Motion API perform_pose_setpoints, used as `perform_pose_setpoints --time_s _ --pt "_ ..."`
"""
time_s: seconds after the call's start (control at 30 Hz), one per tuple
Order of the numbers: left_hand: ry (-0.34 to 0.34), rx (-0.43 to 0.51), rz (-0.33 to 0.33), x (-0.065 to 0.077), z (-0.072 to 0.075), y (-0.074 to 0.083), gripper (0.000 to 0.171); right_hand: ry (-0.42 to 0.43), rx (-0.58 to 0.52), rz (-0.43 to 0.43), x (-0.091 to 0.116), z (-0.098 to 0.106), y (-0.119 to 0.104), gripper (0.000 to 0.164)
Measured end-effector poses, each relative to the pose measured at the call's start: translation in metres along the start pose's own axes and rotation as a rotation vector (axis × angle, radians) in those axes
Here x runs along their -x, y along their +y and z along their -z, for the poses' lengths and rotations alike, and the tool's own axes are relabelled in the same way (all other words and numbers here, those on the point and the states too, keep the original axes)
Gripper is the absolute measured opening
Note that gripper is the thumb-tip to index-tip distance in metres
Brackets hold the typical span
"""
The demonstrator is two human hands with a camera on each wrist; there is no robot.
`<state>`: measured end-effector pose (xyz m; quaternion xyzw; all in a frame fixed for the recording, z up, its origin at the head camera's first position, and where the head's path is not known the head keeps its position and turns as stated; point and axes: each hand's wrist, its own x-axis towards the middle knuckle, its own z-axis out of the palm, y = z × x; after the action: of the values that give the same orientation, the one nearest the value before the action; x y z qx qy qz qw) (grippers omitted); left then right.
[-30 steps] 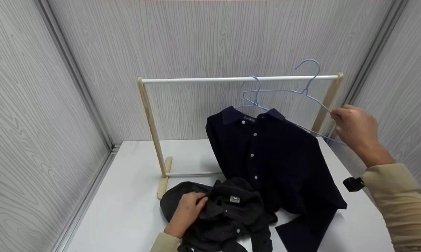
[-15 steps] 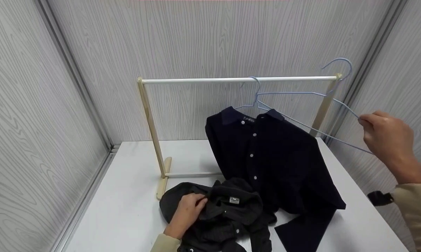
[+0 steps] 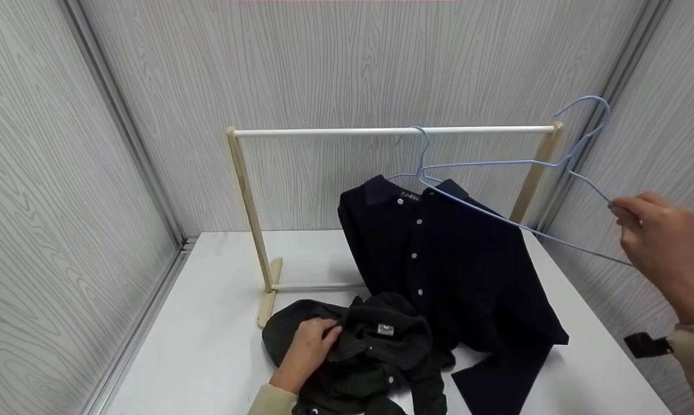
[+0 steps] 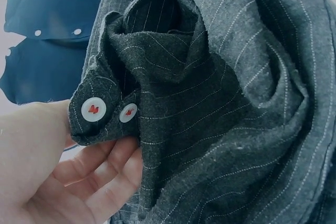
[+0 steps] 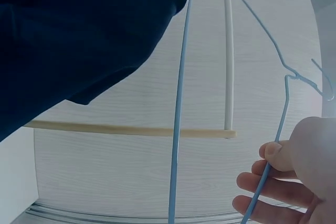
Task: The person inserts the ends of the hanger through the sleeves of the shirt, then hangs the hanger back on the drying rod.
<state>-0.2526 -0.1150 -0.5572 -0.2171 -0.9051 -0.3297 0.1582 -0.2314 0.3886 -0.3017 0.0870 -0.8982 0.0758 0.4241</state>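
Note:
My right hand (image 3: 664,242) pinches one shoulder of a blue wire hanger (image 3: 497,163), held up at the right with its hook free of the rail. In the right wrist view, thumb and fingers close on the wire. A dark pinstriped shirt (image 3: 393,346) lies bunched at the front of the table. My left hand (image 3: 309,349) pinches this shirt near its collar; in the left wrist view, a corner with two white buttons (image 4: 93,109) sits by the thumb, whose tip is hidden. Behind it a navy shirt (image 3: 451,259) hangs on another blue hanger (image 3: 421,151).
A clothes rack with a white rail (image 3: 324,132) and wooden posts (image 3: 249,213) stands at the back of the white table (image 3: 191,323). One navy sleeve (image 3: 502,377) trails onto the table. Pale wood-grain panels (image 3: 335,63) enclose the back and sides.
My right hand has moved right and slightly down with the hanger, whose hook has swung past the rack's right post. The left hand and both shirts look almost unmoved.

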Motion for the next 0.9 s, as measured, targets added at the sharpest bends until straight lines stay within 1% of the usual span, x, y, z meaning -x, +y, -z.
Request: perform_pose_setpoints --time_s 0.2,0.27,0.33,0.5,0.57,0.67,0.73,0.9 --pt "0.011 0.012 -0.013 0.001 0.001 -0.001 0.013 0.001 -0.036 0.025 0.007 -0.007 -0.001 0.016" --pt "0.006 0.020 -0.004 0.001 0.002 -0.002 0.013 0.009 -0.053 0.040 0.009 -0.010 -0.002 0.016" --pt "-0.005 0.028 0.017 0.000 0.003 -0.002 0.013 0.021 -0.086 0.053 0.011 -0.015 -0.003 0.016" --pt "-0.050 0.044 0.094 -0.003 0.005 0.000 0.017 0.043 -0.125 0.106 0.022 -0.028 -0.008 0.020" --pt "-0.057 0.052 0.106 -0.003 0.006 -0.001 0.019 0.042 -0.129 0.129 0.028 -0.032 -0.010 0.022" --pt "-0.058 0.064 0.113 -0.003 0.007 -0.001 0.020 0.041 -0.148 0.160 0.035 -0.039 -0.012 0.024" --pt "-0.053 0.069 0.104 -0.003 0.007 0.000 0.020 0.033 -0.157 0.189 0.039 -0.043 -0.013 0.025" --pt "-0.024 0.045 0.086 -0.003 0.007 0.001 0.017 -0.001 -0.180 0.233 0.048 -0.053 -0.018 0.024"
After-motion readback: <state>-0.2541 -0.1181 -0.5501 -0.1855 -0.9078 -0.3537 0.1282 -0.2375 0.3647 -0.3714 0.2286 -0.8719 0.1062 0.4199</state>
